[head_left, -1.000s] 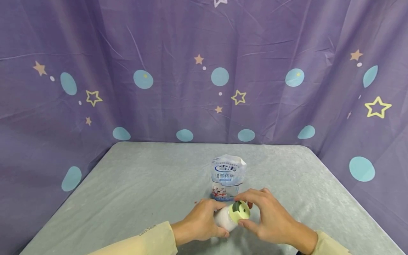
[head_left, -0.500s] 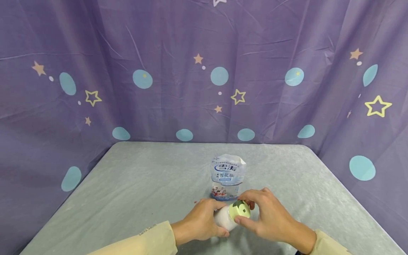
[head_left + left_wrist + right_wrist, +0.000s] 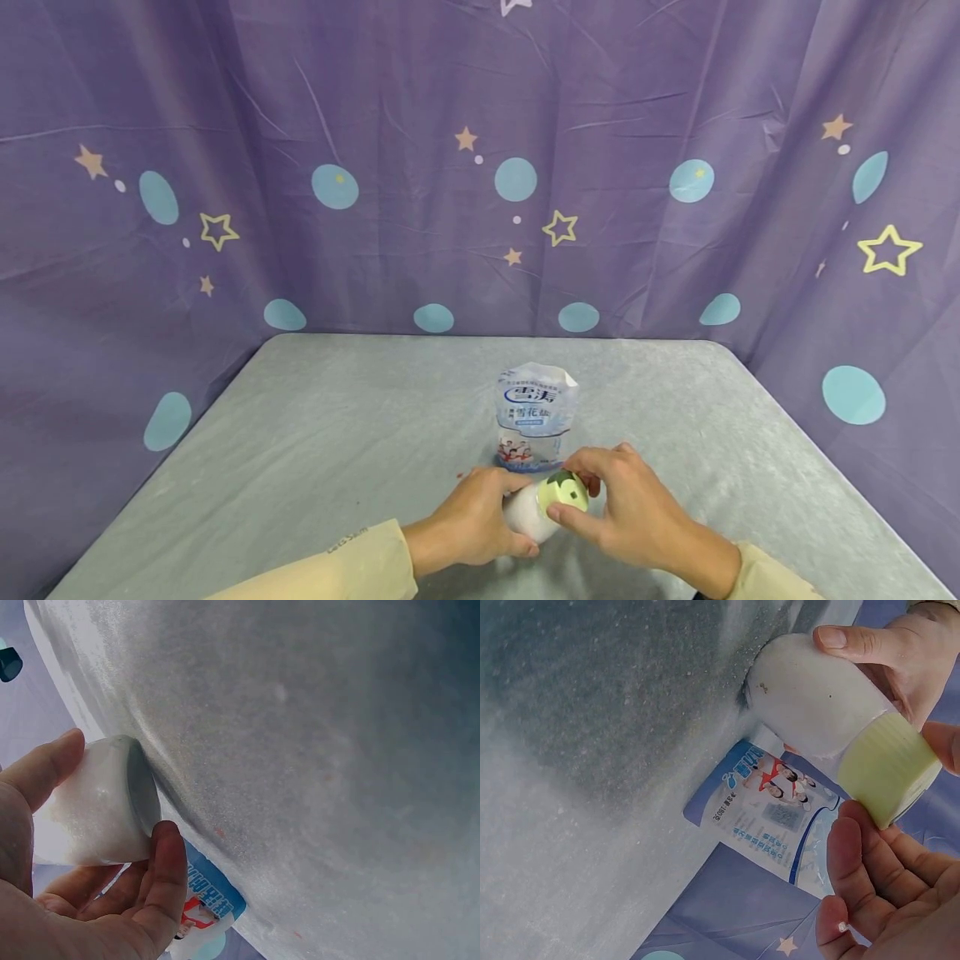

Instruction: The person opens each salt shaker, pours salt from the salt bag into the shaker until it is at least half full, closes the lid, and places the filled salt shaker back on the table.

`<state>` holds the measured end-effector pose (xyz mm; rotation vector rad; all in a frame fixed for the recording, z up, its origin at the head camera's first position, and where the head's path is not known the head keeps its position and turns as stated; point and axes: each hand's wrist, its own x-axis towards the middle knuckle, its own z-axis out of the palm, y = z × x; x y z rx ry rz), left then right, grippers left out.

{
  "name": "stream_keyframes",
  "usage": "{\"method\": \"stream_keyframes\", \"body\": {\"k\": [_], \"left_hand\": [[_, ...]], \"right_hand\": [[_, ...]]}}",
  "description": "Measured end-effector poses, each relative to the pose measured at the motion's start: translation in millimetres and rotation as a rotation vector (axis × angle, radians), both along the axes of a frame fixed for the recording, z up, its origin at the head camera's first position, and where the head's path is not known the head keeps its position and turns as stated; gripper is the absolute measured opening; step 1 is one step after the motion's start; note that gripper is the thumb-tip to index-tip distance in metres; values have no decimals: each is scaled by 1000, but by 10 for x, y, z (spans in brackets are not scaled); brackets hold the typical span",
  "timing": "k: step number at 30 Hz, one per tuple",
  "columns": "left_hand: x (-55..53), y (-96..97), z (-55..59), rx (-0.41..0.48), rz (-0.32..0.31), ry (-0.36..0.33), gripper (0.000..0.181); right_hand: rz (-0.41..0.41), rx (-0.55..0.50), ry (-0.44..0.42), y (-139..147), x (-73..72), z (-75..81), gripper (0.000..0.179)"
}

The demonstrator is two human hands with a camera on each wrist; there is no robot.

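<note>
A clear salt shaker filled with white salt leans to the right above the table's near part. My left hand grips its body, thumb at the near side and fingers at the far side. My right hand pinches the pale green lid between thumb and fingers; a dark green piece shows on its top. The right wrist view shows the lid seated on the shaker's neck. In the left wrist view the shaker's base is visible. Just behind the hands stands an upright blue-and-white salt bag.
A grey cloth covers the table. Purple curtains with stars and dots hang at the back and both sides. A tiny red speck lies left of the bag.
The lid has turned in my right hand, its dark green piece shifting toward the far side. My right thumb has slid left along it. The left hand and the bag stay put.
</note>
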<state>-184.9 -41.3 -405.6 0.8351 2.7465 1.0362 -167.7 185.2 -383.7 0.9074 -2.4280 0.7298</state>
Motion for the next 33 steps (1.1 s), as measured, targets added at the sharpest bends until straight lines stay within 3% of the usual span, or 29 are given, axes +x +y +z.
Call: {"method": "stream_keyframes", "body": {"k": [10,15,24,33], "left_hand": [[-13,5,-11,7,-4,10,45],[-7,5,-13,18,-6,-1,44],[7,-2,-19,13,-1,7,46],[4,-33,-17,-2,8,18,50]], "right_hand": [[4,-14,23,-3,12,0,25],[-9,-16,-12,3,12,-9,27],[-50,-38,-30,28,24,-26,39],[-65,-56,-35,39,23,-16,32]]}}
